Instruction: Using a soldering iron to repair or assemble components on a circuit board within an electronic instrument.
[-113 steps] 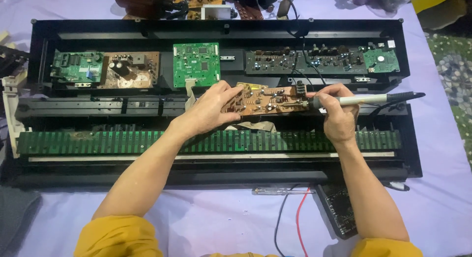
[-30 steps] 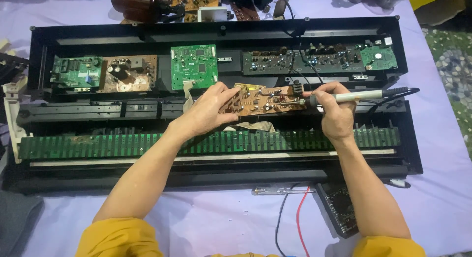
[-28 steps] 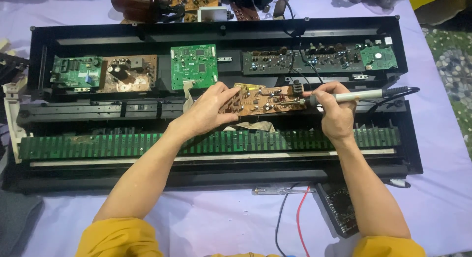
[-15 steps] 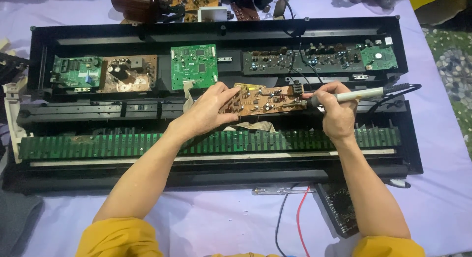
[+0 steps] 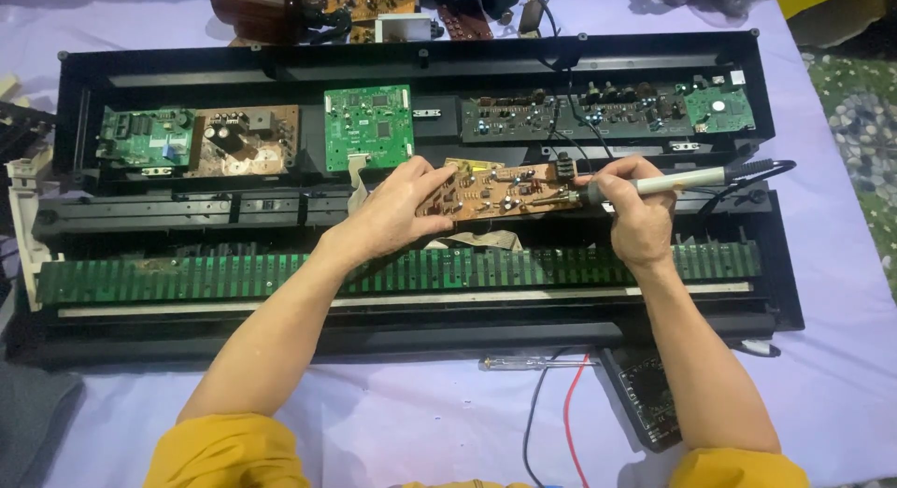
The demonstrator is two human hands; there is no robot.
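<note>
A brown circuit board [image 5: 500, 189] with small components is tilted up over the middle of an opened black keyboard chassis [image 5: 420, 54]. My left hand [image 5: 397, 212] grips the board's left end. My right hand [image 5: 635, 212] holds a grey-handled soldering iron [image 5: 677, 181] like a pen, its tip resting on the board's right part. The iron's black cable runs off to the right.
Green and brown circuit boards [image 5: 369, 124] line the chassis's back row. A long green contact strip [image 5: 187, 278] runs along the front. A screwdriver [image 5: 519, 363], red and black wires [image 5: 570, 413] and a black module [image 5: 649, 399] lie on the purple cloth near me. Loose parts sit beyond the chassis.
The soldering iron's handle has tilted slightly and its tip has shifted a little on the board. My left hand and the board stay where they were.
</note>
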